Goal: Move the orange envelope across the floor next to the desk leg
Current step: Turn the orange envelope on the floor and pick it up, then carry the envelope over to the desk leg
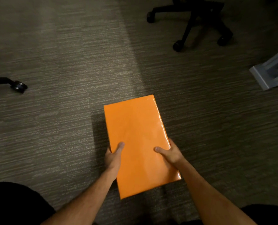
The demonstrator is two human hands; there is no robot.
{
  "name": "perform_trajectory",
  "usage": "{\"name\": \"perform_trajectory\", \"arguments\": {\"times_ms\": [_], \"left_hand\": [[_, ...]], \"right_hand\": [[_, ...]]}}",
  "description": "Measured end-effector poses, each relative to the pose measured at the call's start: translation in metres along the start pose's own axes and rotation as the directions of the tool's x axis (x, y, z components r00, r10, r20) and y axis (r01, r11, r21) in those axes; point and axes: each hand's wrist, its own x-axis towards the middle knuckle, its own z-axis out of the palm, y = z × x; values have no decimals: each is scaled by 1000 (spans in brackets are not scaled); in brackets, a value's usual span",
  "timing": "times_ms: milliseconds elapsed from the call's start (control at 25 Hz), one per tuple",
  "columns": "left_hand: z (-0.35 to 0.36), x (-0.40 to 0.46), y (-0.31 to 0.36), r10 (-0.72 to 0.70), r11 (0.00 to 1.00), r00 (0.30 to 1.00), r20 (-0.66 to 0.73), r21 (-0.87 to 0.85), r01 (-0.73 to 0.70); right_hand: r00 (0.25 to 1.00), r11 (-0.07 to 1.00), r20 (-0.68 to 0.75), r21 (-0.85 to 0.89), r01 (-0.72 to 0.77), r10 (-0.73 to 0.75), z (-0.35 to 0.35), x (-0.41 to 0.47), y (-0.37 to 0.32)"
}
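The orange envelope [139, 143] is held over the carpeted floor [62, 62], its near end raised and a shadow just beside its left edge. The left hand [113, 157] and right hand [170, 154] clasp its long edges, thumbs on top, the other fingers hidden beneath. The pale desk leg [271, 72] stands well apart, beyond the envelope to its right, so the move looks barely begun. A black chair base [195, 21] lies farther off. The envelope's glossy face shows no writing or label.
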Motion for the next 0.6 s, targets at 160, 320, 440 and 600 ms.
{"name": "perform_trajectory", "arguments": {"times_ms": [160,320,440,600], "left_hand": [[-1,2,-3,6,1000,1000,14,7,-6],[-3,-13,23,-19,999,999,37,44,18],[-10,-53,75,15,996,994,110,87,-25],[-30,-135,154,73,990,968,241,102,-100]], "right_hand": [[1000,1000,1,19,-13,13,1,1,2],[999,997,19,69,-28,26,-11,-15,-14],[1000,991,-4,131,-13,13,-36,-61,-52],[997,980,-72,199,1,13,-75,-148,-116]]}}
